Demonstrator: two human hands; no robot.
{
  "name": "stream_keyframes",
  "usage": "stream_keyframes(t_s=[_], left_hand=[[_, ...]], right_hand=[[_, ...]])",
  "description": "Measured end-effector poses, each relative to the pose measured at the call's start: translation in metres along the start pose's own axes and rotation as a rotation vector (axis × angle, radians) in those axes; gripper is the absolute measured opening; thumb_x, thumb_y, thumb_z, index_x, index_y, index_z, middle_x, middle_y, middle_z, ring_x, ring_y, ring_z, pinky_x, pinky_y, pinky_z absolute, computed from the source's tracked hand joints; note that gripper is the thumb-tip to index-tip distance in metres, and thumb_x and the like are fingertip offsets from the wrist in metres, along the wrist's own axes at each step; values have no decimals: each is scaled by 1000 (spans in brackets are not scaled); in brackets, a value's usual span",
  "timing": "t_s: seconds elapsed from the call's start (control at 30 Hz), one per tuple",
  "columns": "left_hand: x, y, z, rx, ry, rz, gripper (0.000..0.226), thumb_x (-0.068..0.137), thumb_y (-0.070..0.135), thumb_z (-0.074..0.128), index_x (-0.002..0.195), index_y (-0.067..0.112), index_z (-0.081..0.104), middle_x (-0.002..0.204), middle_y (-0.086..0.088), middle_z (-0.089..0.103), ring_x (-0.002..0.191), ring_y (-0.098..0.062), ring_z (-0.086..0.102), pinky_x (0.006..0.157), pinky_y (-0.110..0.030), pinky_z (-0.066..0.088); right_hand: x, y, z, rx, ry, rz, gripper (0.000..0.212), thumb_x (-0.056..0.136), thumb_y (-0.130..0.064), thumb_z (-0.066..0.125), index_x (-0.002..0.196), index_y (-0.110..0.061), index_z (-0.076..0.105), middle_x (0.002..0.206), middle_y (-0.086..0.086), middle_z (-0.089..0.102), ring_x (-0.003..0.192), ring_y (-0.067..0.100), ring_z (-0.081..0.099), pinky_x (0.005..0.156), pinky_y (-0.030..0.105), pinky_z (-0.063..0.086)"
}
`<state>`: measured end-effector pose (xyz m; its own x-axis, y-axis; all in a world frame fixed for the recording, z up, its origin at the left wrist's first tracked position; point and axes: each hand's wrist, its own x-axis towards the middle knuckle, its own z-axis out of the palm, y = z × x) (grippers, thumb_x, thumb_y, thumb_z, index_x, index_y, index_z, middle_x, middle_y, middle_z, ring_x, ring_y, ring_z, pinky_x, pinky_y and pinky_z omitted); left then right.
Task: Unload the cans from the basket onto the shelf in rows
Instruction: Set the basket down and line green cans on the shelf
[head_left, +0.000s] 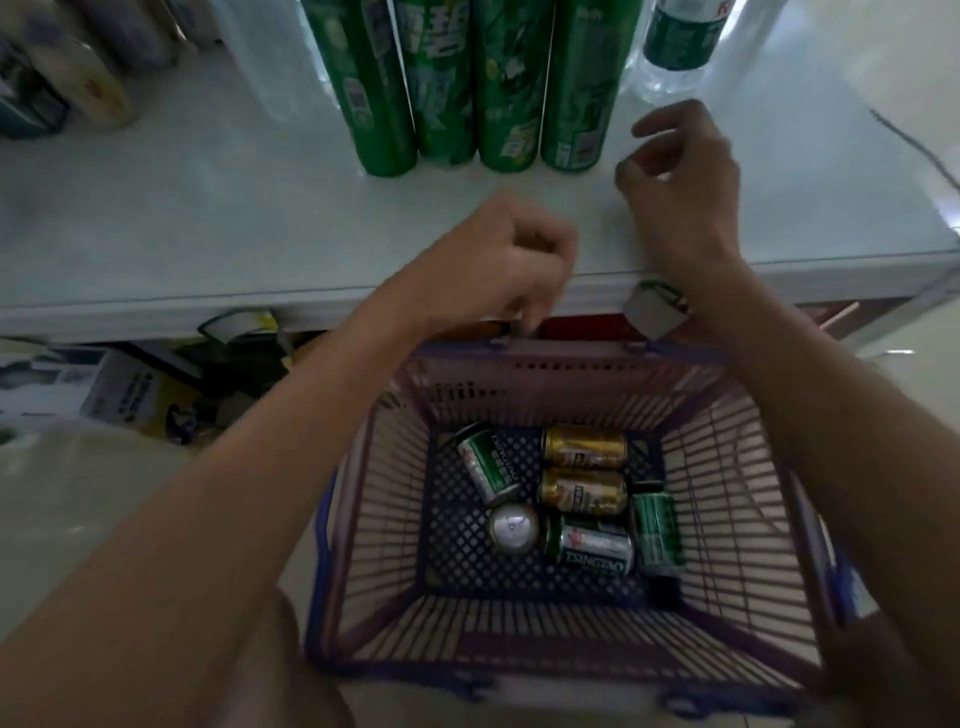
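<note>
A blue and purple plastic basket (727, 467) sits on the floor below me. Several cans lie in its bottom: two gold cans (584, 447) side by side, green cans (488, 467) around them, and one can (513, 527) standing with its silver top up. Above the basket's far rim is the pale shelf top (234, 223). My left hand (509, 265) hovers at the shelf's front edge, fingers curled with nothing seen in them. My right hand (680, 182) is over the shelf, fingers loosely bent and apart, empty.
A row of tall green cans (467, 83) stands at the back of the shelf, with a clear water bottle (675, 47) to their right and blurred packages (67, 78) at far left. Boxes (104, 389) sit under the shelf at left. A cable (914, 145) crosses the right end.
</note>
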<state>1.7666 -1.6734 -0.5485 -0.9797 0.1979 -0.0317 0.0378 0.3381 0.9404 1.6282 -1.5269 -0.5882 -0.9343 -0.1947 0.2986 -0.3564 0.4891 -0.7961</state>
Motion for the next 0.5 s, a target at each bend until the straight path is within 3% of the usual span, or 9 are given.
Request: stream_keyframes(t_s=[0.07, 0.13, 0.17, 0.2, 0.27, 0.3, 0.37, 0.43, 0.5], left_hand=[[-9, -8, 17, 143, -216, -104, 13, 77, -4, 53, 67, -7, 61, 54, -21, 63, 42, -21, 50, 45, -22, 39], [-15, -31, 43, 364, -418, -273, 12, 87, 6, 58, 80, 2, 68, 69, -10, 74, 55, -16, 62, 53, -28, 50], [-19, -48, 57, 489, -521, -358, 13, 90, 13, 60, 94, 4, 69, 86, -9, 76, 68, -16, 67, 62, -32, 54], [-24, -68, 72, 615, -613, -434, 28, 92, 21, 63, 116, 6, 65, 107, -11, 73, 86, -19, 67, 73, -34, 53], [-39, -103, 95, 791, -775, -574, 77, 92, 34, 68, 156, 13, 30, 146, -12, 51, 119, -26, 57, 89, -34, 49], [-46, -115, 105, 831, -808, -616, 96, 91, 38, 71, 161, 15, 10, 156, -15, 37, 129, -29, 51, 95, -35, 49], [-55, -131, 123, 851, -777, -651, 112, 89, 40, 73, 160, 17, -12, 165, -22, 16, 132, -36, 49, 97, -39, 51], [-58, -140, 139, 864, -704, -623, 112, 91, 36, 72, 160, 20, -14, 165, -26, 5, 127, -39, 52, 90, -40, 54], [-63, -151, 151, 882, -673, -581, 107, 92, 32, 71, 161, 23, -11, 165, -26, 6, 128, -41, 51, 87, -40, 54]], right_hand=[[-29, -9, -9, 126, 55, -93, 16, 80, -12, 58, 95, -10, 65, 78, -8, 62, 70, -1, 56, 66, 15, 45], [-76, -11, -17, 155, -60, -239, 7, 81, -7, 57, 87, -7, 60, 70, -6, 56, 60, 0, 49, 58, 14, 40], [-102, -5, -20, 129, -172, -311, 5, 81, -7, 57, 85, -7, 57, 68, -5, 55, 57, 1, 48, 55, 14, 38], [-127, 6, -20, 60, -319, -359, 5, 80, -11, 58, 84, -10, 56, 66, -6, 55, 55, 4, 49, 53, 15, 40], [-165, 34, -19, -231, -723, -305, 9, 83, -24, 59, 84, -17, 55, 66, -7, 57, 56, 10, 54, 55, 27, 51], [-177, 51, -17, -457, -976, -207, 10, 87, -28, 59, 89, -19, 57, 72, -5, 58, 62, 14, 56, 59, 33, 54], [-192, 82, -18, -886, -1403, 43, 18, 95, -29, 56, 106, -16, 60, 84, 1, 56, 75, 18, 58, 68, 31, 51], [-206, 107, -20, -1111, -1538, 171, 38, 95, -30, 61, 129, -14, 56, 109, 5, 62, 99, 22, 64, 75, 32, 50], [-220, 131, -17, -1137, -1459, 132, 55, 92, -34, 66, 141, -16, 48, 132, 8, 60, 117, 26, 62, 85, 35, 52]])
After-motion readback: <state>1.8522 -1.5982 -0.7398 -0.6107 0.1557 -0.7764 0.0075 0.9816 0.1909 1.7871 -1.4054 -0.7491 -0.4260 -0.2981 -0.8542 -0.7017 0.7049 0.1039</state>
